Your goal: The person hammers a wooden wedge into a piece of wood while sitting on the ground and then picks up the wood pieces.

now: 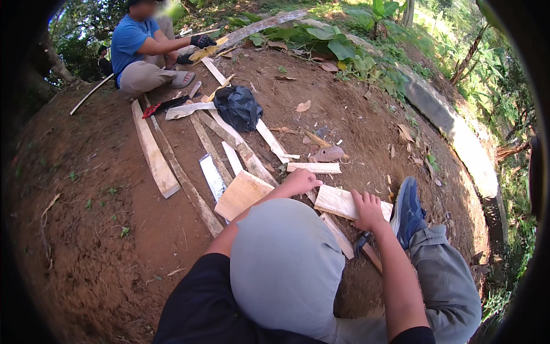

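A short, pale wooden board lies in front of my raised knee. My right hand grips its right part, with the fingers over the top face. Close to the board's left end, my left hand is closed, fingertips pressed together; whatever they may hold is too small to make out. A hammer with a dark head and wooden handle rests below the board, partly behind my right forearm. Another short wood piece lies just beyond my left hand. A wide board sits left of my left forearm, partly covered by it.
Long wooden planks spread over the bare soil. Among them are a handsaw, a red-handled saw and a black plastic bag. A person in blue sits at far left, gloved hands by a plank. A concrete edge runs along the right.
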